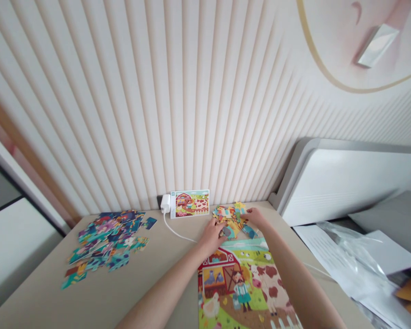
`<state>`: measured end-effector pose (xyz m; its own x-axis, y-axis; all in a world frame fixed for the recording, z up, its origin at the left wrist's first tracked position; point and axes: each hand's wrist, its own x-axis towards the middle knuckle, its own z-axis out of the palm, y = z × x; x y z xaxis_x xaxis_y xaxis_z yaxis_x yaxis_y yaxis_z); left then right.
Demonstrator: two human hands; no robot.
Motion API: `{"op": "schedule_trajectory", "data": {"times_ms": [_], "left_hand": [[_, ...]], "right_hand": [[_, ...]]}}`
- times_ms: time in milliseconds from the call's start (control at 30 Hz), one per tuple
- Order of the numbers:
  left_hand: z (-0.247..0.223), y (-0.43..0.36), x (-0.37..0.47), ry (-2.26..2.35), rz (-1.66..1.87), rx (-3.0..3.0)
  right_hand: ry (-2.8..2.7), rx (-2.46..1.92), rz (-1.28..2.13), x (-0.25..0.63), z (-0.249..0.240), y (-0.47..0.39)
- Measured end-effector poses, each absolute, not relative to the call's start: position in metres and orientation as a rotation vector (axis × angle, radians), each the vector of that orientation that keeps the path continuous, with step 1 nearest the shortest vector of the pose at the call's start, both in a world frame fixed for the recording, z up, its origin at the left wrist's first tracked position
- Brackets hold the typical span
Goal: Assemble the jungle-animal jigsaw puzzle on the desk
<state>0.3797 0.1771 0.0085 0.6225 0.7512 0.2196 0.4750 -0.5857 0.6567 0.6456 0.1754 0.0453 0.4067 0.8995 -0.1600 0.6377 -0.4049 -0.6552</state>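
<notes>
In the head view, a loose pile of jigsaw puzzle pieces (237, 224), mostly yellow, orange and blue, lies near the wall. My left hand (210, 236) rests at the pile's left side, its fingers and thumb apart around a grey-and-teal piece (226, 231). From the right, my right hand (256, 216) reaches in with its fingertips pinched on a puzzle piece (241, 214) with green on it. Below the pile lies an assembled farm puzzle (241, 292) showing a barn, a farmer, a hen and a cow; my right forearm covers part of its right edge.
A picture card (191, 204) of the same farm scene leans on the ribbed wall (178, 114). Beside it a white charger (165, 203) is plugged in, its cable trailing across the table (123, 301). More puzzle pieces (112, 240) are heaped left. Papers (332, 256) and plastic lie right.
</notes>
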Motion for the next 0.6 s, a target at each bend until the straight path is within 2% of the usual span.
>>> {"op": "schedule_trajectory", "data": {"times_ms": [333,600], "left_hand": [[0.002,0.189,0.378,0.942,0.755,2.12],[-0.009,0.198,0.37,0.965,0.735,2.044]], "right_hand": [[-1.202,-1.998,0.754,0.65,0.043,0.184],[-1.168,-1.725,0.572,0.646,0.053,0.193]]}}
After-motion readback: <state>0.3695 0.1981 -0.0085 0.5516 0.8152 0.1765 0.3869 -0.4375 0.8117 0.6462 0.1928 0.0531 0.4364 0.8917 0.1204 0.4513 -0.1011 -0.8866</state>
